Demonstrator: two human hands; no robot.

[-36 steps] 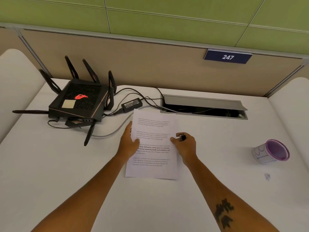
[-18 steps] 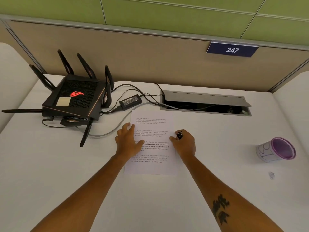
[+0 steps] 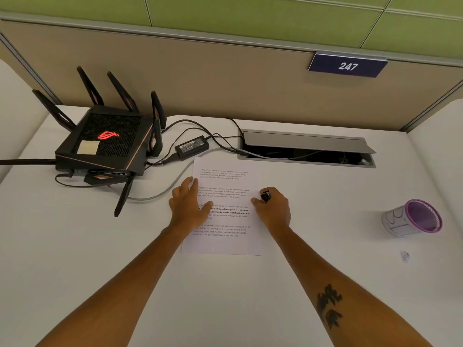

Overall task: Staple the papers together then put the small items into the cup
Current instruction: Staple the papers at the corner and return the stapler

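- A black router point(image 3: 105, 146) with upright antennas sits at the far left of the white desk point(image 3: 325, 284), its power brick point(image 3: 191, 146) beside it.
- My left hand point(image 3: 190, 206) lies flat and open on the left edge of the papers point(image 3: 225, 209), fingers spread.
- The papers lie in the middle of the desk, long axis pointing away from me, white with blocks of black print.
- My right hand point(image 3: 273, 209) is curled closed around a small black object point(image 3: 265, 196) at the papers' right edge.
- The cup point(image 3: 411, 217), white with a purple rim, lies tipped on its side at the far right, mouth facing right and toward me.
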